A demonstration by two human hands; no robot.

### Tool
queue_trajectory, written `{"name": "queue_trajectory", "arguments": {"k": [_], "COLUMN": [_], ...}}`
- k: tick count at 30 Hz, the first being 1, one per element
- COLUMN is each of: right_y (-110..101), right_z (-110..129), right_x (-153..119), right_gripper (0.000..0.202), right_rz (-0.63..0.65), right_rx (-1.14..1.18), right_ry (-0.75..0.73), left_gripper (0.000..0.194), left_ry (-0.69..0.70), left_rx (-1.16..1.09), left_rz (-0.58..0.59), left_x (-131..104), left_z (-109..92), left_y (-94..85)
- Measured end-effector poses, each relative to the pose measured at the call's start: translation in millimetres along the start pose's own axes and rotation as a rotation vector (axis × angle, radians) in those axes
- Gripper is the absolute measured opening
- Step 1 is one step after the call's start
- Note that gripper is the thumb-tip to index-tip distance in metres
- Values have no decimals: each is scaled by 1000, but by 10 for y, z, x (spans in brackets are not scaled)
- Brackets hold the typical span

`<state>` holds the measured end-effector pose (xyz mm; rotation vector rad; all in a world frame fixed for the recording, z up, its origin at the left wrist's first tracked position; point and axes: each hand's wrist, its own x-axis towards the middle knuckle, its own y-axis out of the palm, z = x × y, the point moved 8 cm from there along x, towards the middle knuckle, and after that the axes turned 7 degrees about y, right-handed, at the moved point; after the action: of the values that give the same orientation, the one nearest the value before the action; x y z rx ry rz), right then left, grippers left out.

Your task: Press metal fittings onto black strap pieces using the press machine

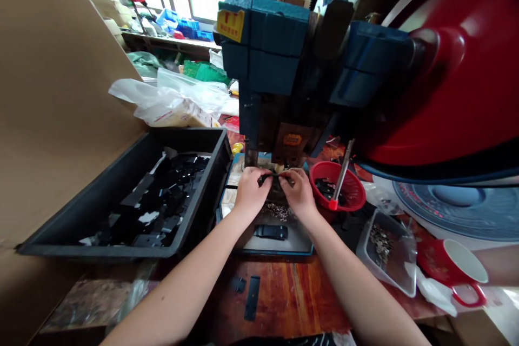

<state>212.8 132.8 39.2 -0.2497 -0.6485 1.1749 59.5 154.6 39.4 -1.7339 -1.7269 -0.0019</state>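
Observation:
Both my hands meet under the head of a blue press machine (267, 54). My left hand (254, 186) pinches one end of a thin black strip (275, 175), and my right hand (295, 188) pinches its other end. The fingers hide most of the strip. Below the hands, small metal bits (275, 211) lie scattered on the machine's base plate (247, 240). Nearer to me on that plate rests a folded black piece (271, 232).
Left stands a black tray (121, 251) of dark pieces. On the right are a red basket (357, 194) with a metal-shafted tool (343, 173), a clear box (405, 275) of metal parts and a red mug (454, 265). A large red wheel (458, 92) overhangs the right. Black pieces (252, 298) lie in front.

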Motion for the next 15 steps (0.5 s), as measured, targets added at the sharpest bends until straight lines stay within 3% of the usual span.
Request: {"name": "queue_trajectory", "arguments": {"k": [7,15], "right_y": [101,151], "right_z": [-121,-218], "right_x": [76,117], "right_gripper": [17,21], "right_rz": [13,43], "right_rx": [92,139], "right_ry": [64,136], "left_gripper": [28,32], "left_ry": [-49,-42], "left_rx": [-50,-117], "left_rz": [87,170], "left_x": [124,176], "left_z": [197,90], "left_y": [180,202]}}
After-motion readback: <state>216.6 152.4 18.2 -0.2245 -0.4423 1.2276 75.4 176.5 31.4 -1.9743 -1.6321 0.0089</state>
